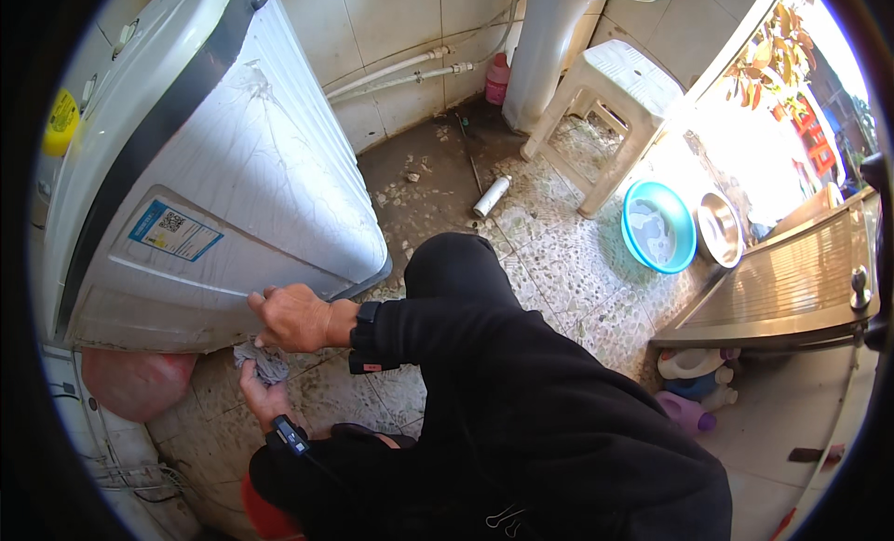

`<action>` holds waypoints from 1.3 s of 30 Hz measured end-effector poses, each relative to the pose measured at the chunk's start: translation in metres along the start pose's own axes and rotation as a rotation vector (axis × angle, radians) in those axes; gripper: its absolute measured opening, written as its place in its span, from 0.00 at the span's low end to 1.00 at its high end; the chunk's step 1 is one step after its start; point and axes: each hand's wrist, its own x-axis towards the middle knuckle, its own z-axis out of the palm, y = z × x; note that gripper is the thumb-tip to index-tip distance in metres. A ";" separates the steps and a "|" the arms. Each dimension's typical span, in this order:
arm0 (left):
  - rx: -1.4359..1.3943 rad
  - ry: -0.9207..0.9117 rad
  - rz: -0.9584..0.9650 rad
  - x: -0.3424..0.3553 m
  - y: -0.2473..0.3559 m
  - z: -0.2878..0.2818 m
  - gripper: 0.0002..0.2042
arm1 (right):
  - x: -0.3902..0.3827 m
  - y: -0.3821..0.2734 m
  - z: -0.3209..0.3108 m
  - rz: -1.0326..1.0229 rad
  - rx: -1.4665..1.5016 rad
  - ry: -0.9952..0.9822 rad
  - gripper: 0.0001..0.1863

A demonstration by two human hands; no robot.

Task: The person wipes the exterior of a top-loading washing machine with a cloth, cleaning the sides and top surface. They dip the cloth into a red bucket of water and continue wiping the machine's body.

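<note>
A crumpled grey cloth (pixel 268 366) is gripped in my left hand (pixel 264 401), close to the bottom edge of a white washing machine (pixel 251 169). Just above it, my right hand (pixel 296 317) is closed with its fingers curled, against the machine's lower side. Its lower fingers come down to the cloth; whether anything is inside them is hidden. Dusty streaks and a blue-and-white label (pixel 175 230) mark the machine's panel. Below the machine's edge sits a rounded reddish-pink object (pixel 140 383), partly covered.
A white plastic stool (pixel 615 85) stands by a sink pedestal (pixel 545 61). Right of my knee are a turquoise basin (pixel 659 226) with cloudy water and a metal bowl (pixel 720 229). A white cylinder (pixel 492 196) lies on the wet floor. Bottles (pixel 687 411) stand near the door (pixel 782 285).
</note>
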 end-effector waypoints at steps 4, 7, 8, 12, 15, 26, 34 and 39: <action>-0.068 -0.160 0.025 0.003 -0.007 0.004 0.19 | -0.002 0.001 -0.010 -0.002 0.007 0.024 0.30; -0.073 -0.162 0.065 -0.003 -0.009 0.012 0.19 | -0.002 0.002 -0.017 -0.004 0.010 0.037 0.30; -0.072 -0.144 0.068 -0.005 -0.009 0.014 0.19 | -0.002 0.002 -0.018 -0.011 0.010 0.026 0.30; -0.062 -0.110 0.053 -0.007 -0.011 0.019 0.17 | -0.002 0.003 -0.021 -0.011 0.002 0.037 0.30; -0.038 -0.038 0.068 -0.003 -0.012 0.016 0.16 | -0.002 0.002 -0.020 -0.016 0.009 0.051 0.29; -0.081 0.011 0.069 0.009 -0.018 0.006 0.14 | -0.003 0.003 -0.018 -0.001 0.025 0.026 0.29; -0.085 -0.055 0.077 0.008 -0.017 0.018 0.17 | 0.000 0.002 -0.015 -0.013 0.001 -0.004 0.28; -0.098 -0.056 0.174 -0.020 -0.008 0.045 0.19 | -0.002 0.009 -0.009 0.017 -0.005 -0.013 0.28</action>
